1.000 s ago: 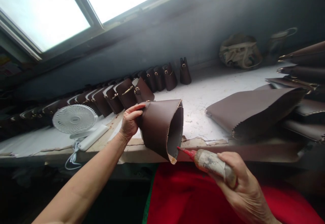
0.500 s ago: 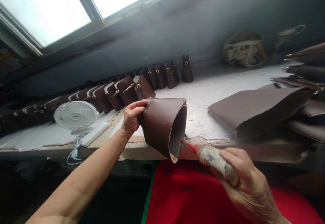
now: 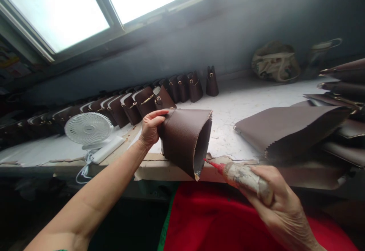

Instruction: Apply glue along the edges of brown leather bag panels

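1. So the left hand (image 3: 150, 131) has its fingers (image 3: 160, 112) pinched on the upper back end of a brown leather-look shell (image 3: 182, 139), which is tilted at the bench (image 3: 228, 123) front edge, jagged open end toward the right hand (image 3: 285, 209)
2. Right hand's fingers are wrapped round a grubby squeeze bottle (image 3: 246, 179), red nozzle (image 3: 214, 165) pointing at that opening
3. Tip's right by the rim, so I'd say it's lined up with the edge, tho can't tell if it's touching or if anything's coming out
4. Also there: white fan (image 3: 89, 129) on the left, bigger brown shell (image 3: 285, 127) lying on the right
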Demonstrator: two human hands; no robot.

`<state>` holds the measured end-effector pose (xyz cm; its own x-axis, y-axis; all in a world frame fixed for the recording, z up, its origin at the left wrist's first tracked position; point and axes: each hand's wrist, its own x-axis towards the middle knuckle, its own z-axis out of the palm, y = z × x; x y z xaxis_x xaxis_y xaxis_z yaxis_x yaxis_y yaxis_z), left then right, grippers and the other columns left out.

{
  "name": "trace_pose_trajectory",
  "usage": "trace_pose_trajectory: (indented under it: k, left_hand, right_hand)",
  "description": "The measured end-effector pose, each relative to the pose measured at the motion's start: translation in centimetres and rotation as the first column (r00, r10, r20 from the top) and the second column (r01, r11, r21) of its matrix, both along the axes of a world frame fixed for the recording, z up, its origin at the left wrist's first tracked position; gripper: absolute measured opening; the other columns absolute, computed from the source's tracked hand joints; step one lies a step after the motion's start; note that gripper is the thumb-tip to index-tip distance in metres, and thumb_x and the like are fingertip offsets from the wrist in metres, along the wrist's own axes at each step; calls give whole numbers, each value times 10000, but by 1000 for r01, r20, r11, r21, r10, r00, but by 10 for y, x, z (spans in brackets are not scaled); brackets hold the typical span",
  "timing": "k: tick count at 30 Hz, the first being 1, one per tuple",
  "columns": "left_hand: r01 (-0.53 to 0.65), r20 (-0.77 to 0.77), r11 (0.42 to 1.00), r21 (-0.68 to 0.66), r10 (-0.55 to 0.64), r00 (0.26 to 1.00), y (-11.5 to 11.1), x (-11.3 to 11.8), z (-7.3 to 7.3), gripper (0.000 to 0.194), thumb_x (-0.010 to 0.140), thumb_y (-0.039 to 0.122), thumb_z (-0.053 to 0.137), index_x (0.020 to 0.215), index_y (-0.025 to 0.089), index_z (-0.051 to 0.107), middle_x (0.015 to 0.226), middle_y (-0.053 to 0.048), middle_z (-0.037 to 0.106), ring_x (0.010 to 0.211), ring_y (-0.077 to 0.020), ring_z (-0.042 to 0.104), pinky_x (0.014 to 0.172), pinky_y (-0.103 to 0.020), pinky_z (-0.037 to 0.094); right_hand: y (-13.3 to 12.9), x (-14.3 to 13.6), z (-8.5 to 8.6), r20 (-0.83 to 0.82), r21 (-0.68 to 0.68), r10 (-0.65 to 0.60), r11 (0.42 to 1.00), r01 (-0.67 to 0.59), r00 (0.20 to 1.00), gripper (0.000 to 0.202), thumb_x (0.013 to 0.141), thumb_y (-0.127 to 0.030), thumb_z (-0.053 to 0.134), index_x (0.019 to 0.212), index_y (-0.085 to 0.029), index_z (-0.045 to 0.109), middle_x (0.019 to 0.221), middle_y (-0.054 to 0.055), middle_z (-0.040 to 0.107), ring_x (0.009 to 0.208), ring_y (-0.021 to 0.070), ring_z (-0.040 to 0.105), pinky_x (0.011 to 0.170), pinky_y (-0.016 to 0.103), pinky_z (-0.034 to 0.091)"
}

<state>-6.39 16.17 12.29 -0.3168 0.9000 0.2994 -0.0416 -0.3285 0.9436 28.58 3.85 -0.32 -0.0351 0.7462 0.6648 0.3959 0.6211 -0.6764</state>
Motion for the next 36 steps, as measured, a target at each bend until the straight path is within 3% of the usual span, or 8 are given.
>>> trace_pose_trajectory:
  k: [6,14,19,22,26,31,36]
  left_hand:
    - [16,0,993,121,-16,1000,13,12,18,289,562,226,791,840,181,852,970,-90,834,908,-273,719,783,-350,522]
    - [76,9,986,147,-78,997,14,31,19,288,567,240,774,840,172,838,1013,-112,831,1030,-332,722,845,-388,535]
    - [49,27,985,164,-54,998,13,28,20,269,585,236,778,840,180,844,978,-95,834,974,-311,725,815,-371,528]
    - [34,31,985,167,-40,999,13,26,20,253,583,225,769,821,198,850,950,-75,838,922,-286,727,780,-353,533]
    - [21,31,988,155,-26,999,11,28,20,245,582,228,759,810,207,846,943,-69,838,928,-300,734,793,-375,548]
    - [24,50,994,110,-30,998,7,30,23,268,570,224,776,826,187,844,934,-81,835,889,-285,725,793,-374,531]
    - [9,114,1000,-13,-7,993,3,32,29,335,465,175,765,793,147,828,800,-70,807,704,-200,664,649,-294,473]
  right_hand:
    - [-2,4,7,-37,-74,22,997,-25,999,287,976,-353,752,1224,-289,620,1104,21,682,896,141,697,827,163,564]
    - [2,12,11,-67,-89,-116,990,109,991,305,940,-430,776,1179,-289,648,1034,8,689,804,155,692,776,199,599]
    - [-9,14,7,-96,-165,4,986,-20,995,292,961,-393,755,1212,-301,638,1092,5,729,839,142,745,743,146,597]
    - [-12,15,3,-151,-167,-9,986,-16,988,317,961,-363,756,1244,-300,629,1129,7,720,875,132,752,787,130,589]
    - [-8,16,3,-145,-125,-108,988,90,984,322,940,-366,781,1223,-301,643,1105,-4,708,888,121,740,832,117,572]
    - [-14,18,10,-135,-150,18,988,-38,991,282,958,-352,758,1212,-307,643,1091,1,731,844,142,759,749,140,601]
    - [-16,25,14,-139,-105,-29,994,15,990,270,942,-324,772,1184,-298,654,1077,9,706,845,147,743,767,161,605]
